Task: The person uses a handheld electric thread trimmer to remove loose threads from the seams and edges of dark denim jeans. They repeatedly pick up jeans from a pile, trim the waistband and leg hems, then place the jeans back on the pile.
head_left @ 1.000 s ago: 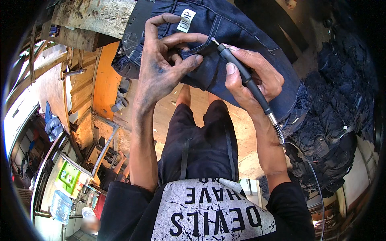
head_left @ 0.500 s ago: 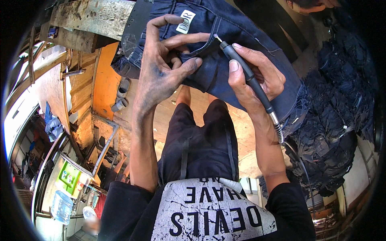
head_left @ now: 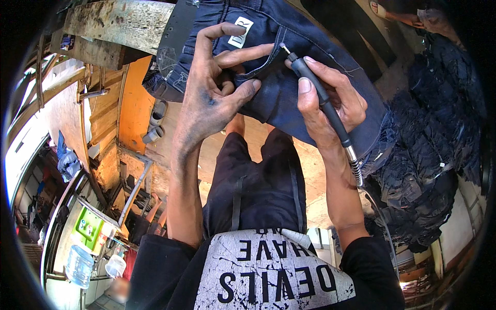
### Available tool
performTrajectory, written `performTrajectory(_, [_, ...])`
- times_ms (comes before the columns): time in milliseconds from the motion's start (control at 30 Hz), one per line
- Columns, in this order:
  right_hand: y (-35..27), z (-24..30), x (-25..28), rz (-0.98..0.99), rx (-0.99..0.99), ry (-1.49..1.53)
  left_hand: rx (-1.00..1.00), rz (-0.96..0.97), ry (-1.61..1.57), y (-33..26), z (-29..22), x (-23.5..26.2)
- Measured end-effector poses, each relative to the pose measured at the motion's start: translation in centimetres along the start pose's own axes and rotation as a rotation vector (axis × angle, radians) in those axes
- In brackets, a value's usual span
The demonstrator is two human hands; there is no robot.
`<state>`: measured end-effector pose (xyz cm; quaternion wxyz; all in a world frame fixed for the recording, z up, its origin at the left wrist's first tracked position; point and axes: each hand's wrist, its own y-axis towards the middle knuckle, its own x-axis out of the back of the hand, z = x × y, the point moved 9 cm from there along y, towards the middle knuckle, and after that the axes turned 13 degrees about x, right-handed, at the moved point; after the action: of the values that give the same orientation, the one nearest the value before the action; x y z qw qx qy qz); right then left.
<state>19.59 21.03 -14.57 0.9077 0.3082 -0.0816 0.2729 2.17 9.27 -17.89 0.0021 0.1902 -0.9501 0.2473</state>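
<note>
Dark blue denim jeans [head_left: 336,103] lie spread in front of me, with a white label [head_left: 241,32] near the pocket. My left hand [head_left: 214,82] grips the pocket edge: its lower fingers curl into the opening, the thumb presses from outside, and one finger stretches along the seam. Wrapped around a black pen-shaped rotary tool [head_left: 325,103], my right hand [head_left: 336,98] points its small pale tip at the stitched pocket seam, close to that stretched finger. Whether the tip touches the cloth I cannot tell. A metal spring and thin cable trail from the tool's back end.
A large heap of dark cloth [head_left: 429,139] fills the right side. A worn wooden board [head_left: 121,26] juts in at the upper left, with grey sandals [head_left: 154,135] below it. Another person's sandalled foot [head_left: 380,9] shows at the top right. A water jug [head_left: 79,266] stands lower left.
The tool and my right hand have shifted slightly right, the tip staying by the seam. My left hand and the jeans have moved a little. At the top right, the other person's leg has moved.
</note>
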Motion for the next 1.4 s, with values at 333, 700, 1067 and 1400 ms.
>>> performTrajectory(333, [-0.2, -0.8, -0.2, -0.031, -0.088, 0.037, 0.01, -0.016, -0.03, -0.2, -1.0, -0.3])
performTrajectory(700, [-0.5, -1.3, -0.3, -0.04, -0.1, 0.029, -0.046, -0.021, -0.057, 0.0, -1.0, -0.6])
performTrajectory(1067, [-0.2, -1.5, -0.4, -0.038, -0.101, 0.037, -0.027, 0.018, 0.041, 0.0, -1.0, -0.5])
performTrajectory(1400, [-1.0, -0.8, 0.3, -0.042, -0.051, 0.059, -0.032, -0.04, 0.098, -0.3, -0.5, -0.3])
